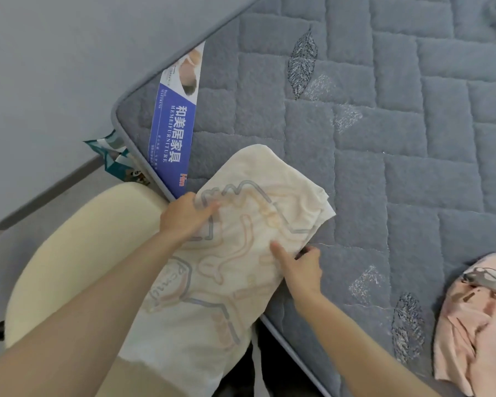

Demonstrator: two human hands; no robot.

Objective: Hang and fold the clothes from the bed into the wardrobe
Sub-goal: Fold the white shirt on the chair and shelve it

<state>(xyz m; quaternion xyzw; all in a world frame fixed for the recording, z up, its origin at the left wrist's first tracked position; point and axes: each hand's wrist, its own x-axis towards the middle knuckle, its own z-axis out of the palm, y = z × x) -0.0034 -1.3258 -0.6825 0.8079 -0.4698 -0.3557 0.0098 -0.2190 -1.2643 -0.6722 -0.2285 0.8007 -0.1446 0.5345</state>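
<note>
Between our two hands, at the near corner of the mattress (384, 138), lies the one cream garment (255, 181) with its pale outlined print. It looks partly folded. Its far end rests flat on the quilted top and its near end hangs over the mattress edge toward us.

Our left hand (186, 216) has its fingers curled into the cloth at the left edge. Our right hand (301, 267) pinches the right edge, thumb on top and the other fingers tucked beneath.

To the right of the right-hand grip, well apart, a single pink garment (470, 325) lies crumpled near the same mattress edge, partly cut off by the frame. Beyond both grips the grey quilted surface runs open up and to the right.

Just beyond the left-hand grip one blue label (172, 133) lies across the mattress corner; we cannot tell whether its near end touches the cream cloth. Left of that grip, off the mattress, one teal printed bag (115, 156) pokes out beside the corner. One cream padded shape (69, 253) sits nearer us, close beside our left forearm.
</note>
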